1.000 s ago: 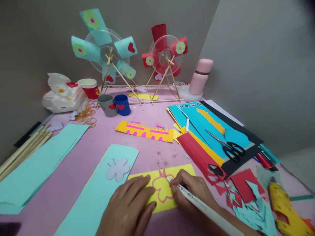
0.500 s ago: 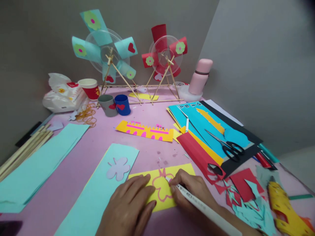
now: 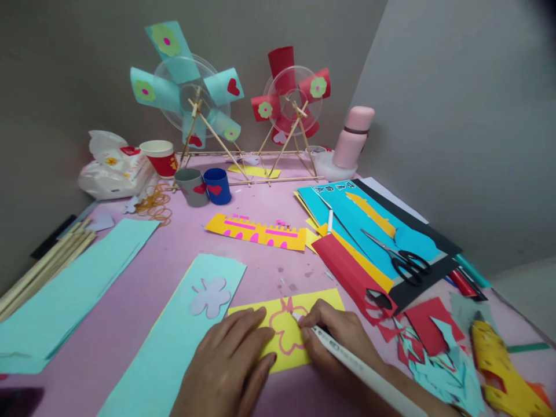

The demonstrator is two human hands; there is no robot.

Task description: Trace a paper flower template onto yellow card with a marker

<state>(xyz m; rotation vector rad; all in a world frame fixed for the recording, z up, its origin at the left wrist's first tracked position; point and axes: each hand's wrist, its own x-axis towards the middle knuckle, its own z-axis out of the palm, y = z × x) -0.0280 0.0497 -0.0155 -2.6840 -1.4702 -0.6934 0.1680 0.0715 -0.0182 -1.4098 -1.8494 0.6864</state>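
Observation:
My right hand [image 3: 339, 341] is closed around a white marker pen [image 3: 360, 370], its tip on a yellow sheet of paper [image 3: 325, 300]. A pinkish-red butterfly outline [image 3: 284, 341] is drawn on that sheet; the hand covers part of its right side. My left hand [image 3: 230, 359] lies flat with fingers stretched, resting on the sheet's left part. Just left of it, a pale lilac butterfly cutout [image 3: 211, 298] lies on a light turquoise paper strip [image 3: 169, 324].
Paper pinwheels [image 3: 195, 104] on stick frames stand at the back beside a pink flask [image 3: 353, 136]. Black-handled scissors [image 3: 410, 263] lie on coloured sheets at right, near paper scraps [image 3: 443, 359] and a yellow glue gun [image 3: 495, 365]. Wooden sticks [image 3: 56, 255] lie at left.
The view has shifted very slightly. Both hands, the marker pen and the yellow sheet keep practically the same positions.

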